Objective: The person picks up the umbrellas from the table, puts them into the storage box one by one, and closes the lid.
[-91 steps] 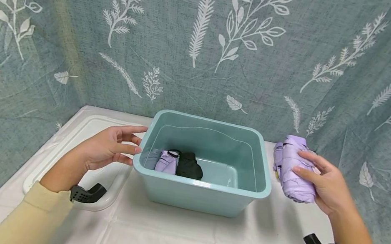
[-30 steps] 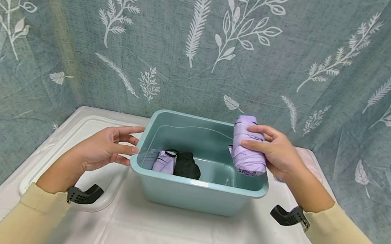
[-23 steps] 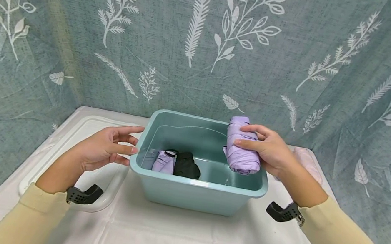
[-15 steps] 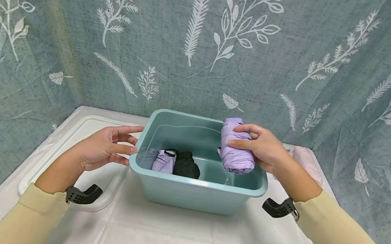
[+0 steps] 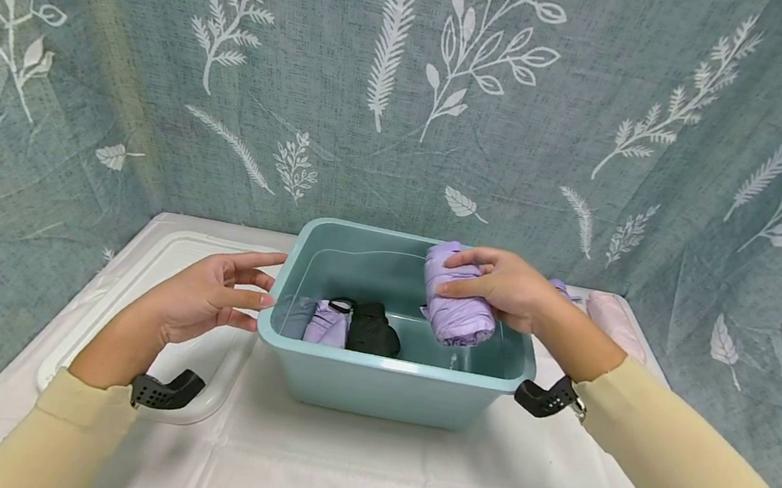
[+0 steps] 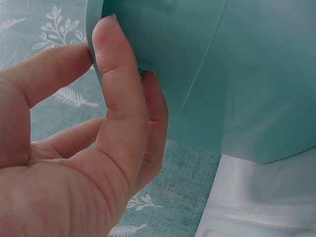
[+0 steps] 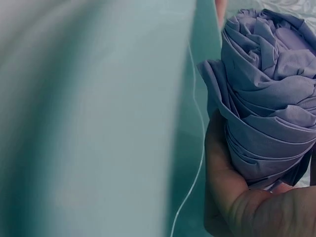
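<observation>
My right hand [image 5: 502, 288] grips a rolled bundle of lilac fabric [image 5: 455, 296] over the right half of a teal plastic bin [image 5: 384, 393]. In the right wrist view the bundle [image 7: 271, 103] shows loose pleats wound around it, with the thumb along its side. My left hand [image 5: 208, 297] touches the bin's left rim with spread, lightly bent fingers. In the left wrist view, fingertips of the left hand [image 6: 94, 128] lie right at the rim [image 6: 95, 34]. Inside the bin, at the left, lie a lilac item [image 5: 328, 324] with a black loop and a black cloth-like item [image 5: 374, 331].
A white lid [image 5: 71, 352] lies on the table left of the bin, partly under the left forearm. Behind the right forearm are a pink item [image 5: 614, 324] and a bit of another lilac item [image 5: 561, 287]. A patterned curtain [image 5: 402, 170] hangs behind the white-covered table [image 5: 340, 481].
My right hand has carried the lilac bundle from the table's right side leftward over the bin, then lower, its top now near the back rim. The left hand stays at the rim.
</observation>
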`<state>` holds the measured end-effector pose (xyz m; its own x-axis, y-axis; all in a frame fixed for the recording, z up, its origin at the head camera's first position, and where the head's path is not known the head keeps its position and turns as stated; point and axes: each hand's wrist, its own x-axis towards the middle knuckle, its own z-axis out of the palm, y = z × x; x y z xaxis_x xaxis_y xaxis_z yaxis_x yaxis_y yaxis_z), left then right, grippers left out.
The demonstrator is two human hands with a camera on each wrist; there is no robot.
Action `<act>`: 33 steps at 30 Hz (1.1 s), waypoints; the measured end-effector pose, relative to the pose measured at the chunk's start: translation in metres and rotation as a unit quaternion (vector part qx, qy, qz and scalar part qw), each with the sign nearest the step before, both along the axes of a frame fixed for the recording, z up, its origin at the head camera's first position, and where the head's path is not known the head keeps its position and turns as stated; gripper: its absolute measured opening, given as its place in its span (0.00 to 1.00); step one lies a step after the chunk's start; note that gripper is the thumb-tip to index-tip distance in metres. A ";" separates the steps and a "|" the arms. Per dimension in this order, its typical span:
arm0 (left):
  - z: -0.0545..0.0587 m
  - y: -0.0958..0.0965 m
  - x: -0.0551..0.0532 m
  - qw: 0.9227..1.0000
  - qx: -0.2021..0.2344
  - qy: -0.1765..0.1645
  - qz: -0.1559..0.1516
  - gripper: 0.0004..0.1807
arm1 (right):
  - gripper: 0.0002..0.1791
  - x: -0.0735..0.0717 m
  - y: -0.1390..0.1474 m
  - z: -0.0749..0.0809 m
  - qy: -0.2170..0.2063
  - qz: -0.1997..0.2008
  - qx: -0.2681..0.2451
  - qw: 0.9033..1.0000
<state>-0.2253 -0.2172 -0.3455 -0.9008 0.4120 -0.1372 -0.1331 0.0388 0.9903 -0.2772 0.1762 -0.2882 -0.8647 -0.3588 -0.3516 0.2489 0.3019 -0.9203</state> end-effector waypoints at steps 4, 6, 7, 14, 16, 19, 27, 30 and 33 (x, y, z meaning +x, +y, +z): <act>0.000 0.000 -0.001 1.000 0.000 0.001 -0.003 0.44 | 0.29 -0.002 -0.004 0.003 -0.007 0.019 0.019 1.000; 0.000 0.000 -0.001 1.000 0.002 0.002 -0.004 0.44 | 0.29 -0.003 -0.006 0.005 -0.011 0.027 0.024 0.999; 0.001 0.000 -0.001 1.000 0.002 0.003 -0.005 0.44 | 0.29 -0.004 -0.006 0.005 -0.014 0.030 0.026 0.999; 0.000 0.000 -0.001 1.000 0.005 0.003 -0.004 0.43 | 0.27 -0.008 -0.009 0.010 -0.025 0.043 0.036 0.998; -0.001 0.000 -0.001 1.000 0.006 0.003 -0.004 0.43 | 0.27 -0.009 -0.011 0.011 -0.026 0.044 0.039 0.998; -0.002 -0.001 0.000 1.000 0.007 0.005 -0.007 0.43 | 0.27 -0.011 -0.013 0.011 -0.032 0.049 0.045 0.997; -0.002 0.000 0.001 1.000 0.008 0.008 -0.009 0.43 | 0.28 -0.018 -0.022 0.006 -0.052 0.058 0.059 0.995; -0.001 0.000 0.001 1.000 0.006 0.009 -0.009 0.43 | 0.28 -0.021 -0.025 0.003 -0.061 0.056 0.060 0.995; -0.001 0.000 0.000 1.000 0.006 0.010 -0.008 0.43 | 0.28 -0.023 -0.028 0.001 -0.070 0.056 0.063 0.994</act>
